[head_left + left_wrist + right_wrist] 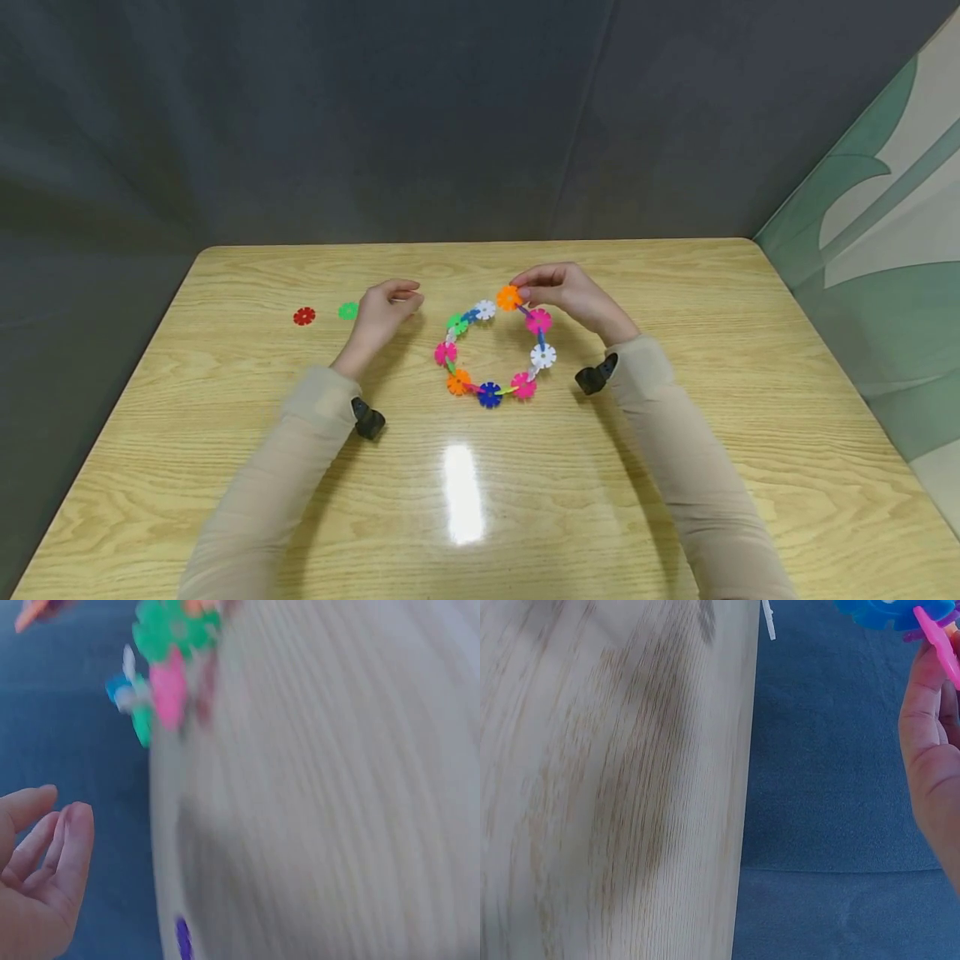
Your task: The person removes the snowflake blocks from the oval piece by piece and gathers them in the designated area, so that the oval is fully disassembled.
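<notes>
A chain of coloured plastic snowflake discs, slotted into one another, curves into a near ring on the table, with a gap at the top. My right hand [573, 296] pinches the orange snowflake disc [508, 297] at one end between thumb and fingers. At the other end of the chain is a white snowflake disc [486, 310]. My left hand [382, 312] hovers left of the ring, fingers loosely bent and nothing in them. In the left wrist view its thumb and fingertips stand apart. A pink snowflake disc [939, 646] shows beside the right hand in the right wrist view.
On the wooden table [465, 567], a red snowflake disc [303, 316] and a green snowflake disc [348, 311] lie loose at the left. A purple piece [184, 939] shows low in the left wrist view. Dark cloth [420, 125] hangs behind the table.
</notes>
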{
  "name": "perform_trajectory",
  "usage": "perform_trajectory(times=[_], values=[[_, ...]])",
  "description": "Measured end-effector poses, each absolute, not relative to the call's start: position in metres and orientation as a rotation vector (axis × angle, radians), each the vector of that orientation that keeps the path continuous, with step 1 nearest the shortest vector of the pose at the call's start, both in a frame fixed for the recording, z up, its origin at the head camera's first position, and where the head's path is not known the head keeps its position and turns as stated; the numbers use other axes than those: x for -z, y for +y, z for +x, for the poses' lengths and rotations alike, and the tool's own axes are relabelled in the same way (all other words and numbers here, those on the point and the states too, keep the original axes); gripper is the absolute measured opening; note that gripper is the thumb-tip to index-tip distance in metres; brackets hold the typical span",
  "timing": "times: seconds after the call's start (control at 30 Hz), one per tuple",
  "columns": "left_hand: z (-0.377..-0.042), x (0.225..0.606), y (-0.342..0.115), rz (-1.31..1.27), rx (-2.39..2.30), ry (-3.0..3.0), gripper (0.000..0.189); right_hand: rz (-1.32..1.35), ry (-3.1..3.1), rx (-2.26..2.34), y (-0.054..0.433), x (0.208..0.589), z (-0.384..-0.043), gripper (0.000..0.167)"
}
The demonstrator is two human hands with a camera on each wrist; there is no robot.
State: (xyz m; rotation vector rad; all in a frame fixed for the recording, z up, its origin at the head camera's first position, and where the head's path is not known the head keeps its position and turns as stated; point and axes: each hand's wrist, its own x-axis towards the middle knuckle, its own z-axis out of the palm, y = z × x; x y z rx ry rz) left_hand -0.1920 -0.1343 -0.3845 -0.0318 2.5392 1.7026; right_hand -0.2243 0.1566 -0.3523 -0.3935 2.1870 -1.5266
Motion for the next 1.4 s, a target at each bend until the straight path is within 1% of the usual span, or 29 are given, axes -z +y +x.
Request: perform_trajectory(times=[0.33,0.5,0.63,0.9,1.2,1.4], values=[[-0.18,0.369,-0.088,0.181,-1.784,2.339,0.04,-0.407,2.179,1.523,0.152,0.353,-0.223,0.029],[-0.176,0.367,-0.073,0.213,-1.838,2.235,0.04,-0.43,2.159,1.519,0.146,0.354,-0.222,0.029],[-0.174,0.364,-0.065,0.202,-1.859,2.21,0.037,-0.461,2.143,1.528,0.142,0.354,-0.221,0.027],[-0.174,0.365,-0.063,0.164,-1.874,2.205,0.03,-0.494,2.114,1.52,0.139,0.356,-0.221,0.026],[-0.177,0.37,-0.072,0.108,-1.913,2.247,0.033,-0.479,2.153,1.377,0.147,0.36,-0.225,0.035],[-0.178,0.37,-0.074,0.075,-1.959,2.198,0.033,-0.471,2.119,1.328,0.147,0.365,-0.226,0.027]])
